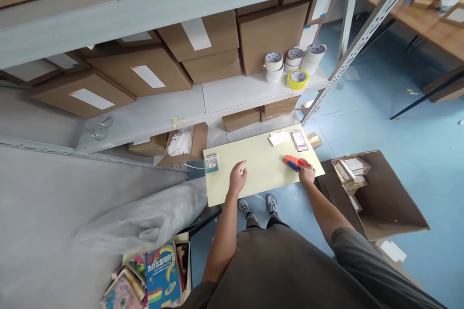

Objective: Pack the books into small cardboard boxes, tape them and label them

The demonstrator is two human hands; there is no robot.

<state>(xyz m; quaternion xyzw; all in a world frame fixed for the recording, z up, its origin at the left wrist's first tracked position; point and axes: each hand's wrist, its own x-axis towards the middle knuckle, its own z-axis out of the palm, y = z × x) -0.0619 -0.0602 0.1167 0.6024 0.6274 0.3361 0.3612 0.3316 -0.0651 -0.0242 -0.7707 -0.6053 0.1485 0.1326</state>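
Note:
My right hand [307,174] is closed round one end of a slim orange-red and blue object [293,162] at the right side of a pale yellow tabletop [259,171]. Its exact kind is too small to make out. Over the middle-left of that top, my left hand [238,177] holds nothing, its thumb apart from the slightly curled fingers. A small green and white box [212,163] stands at the left end. Beyond my right hand lie some white cards [279,138] and a pinkish, blurred-out card [299,140].
A grey shelf rack [232,88] rises behind the table, loaded with cardboard boxes [210,41] and tape rolls [297,79]. An open carton [395,198] sits on the floor at right. Plastic sheeting [155,215] and a pile of books [163,275] are at left.

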